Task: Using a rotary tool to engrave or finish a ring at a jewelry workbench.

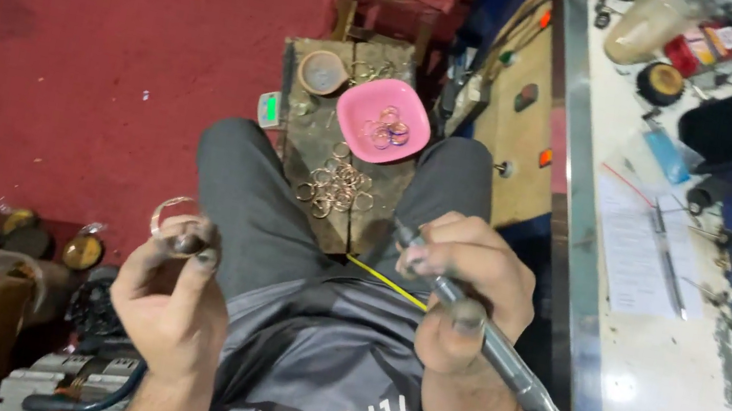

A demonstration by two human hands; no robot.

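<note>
over the lap, left hand point(169, 287) pinching a metal ring point(170, 212), right hand point(467, 282) gripping a pen-shaped tool point(500, 352), pink bowl point(354, 129) beyond

The person is wearing a dark grey shirt point(327, 377) with pale lettering at the lower middle of the frame, and grey trousers point(258, 197). Dark grime is covering the fingertips point(204, 256) of both hands.

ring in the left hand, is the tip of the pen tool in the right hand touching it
Apart. The head view shows the ring pinched in the left hand, while the pen tool sits in the right hand, with the person's grey trouser leg between them.
</note>
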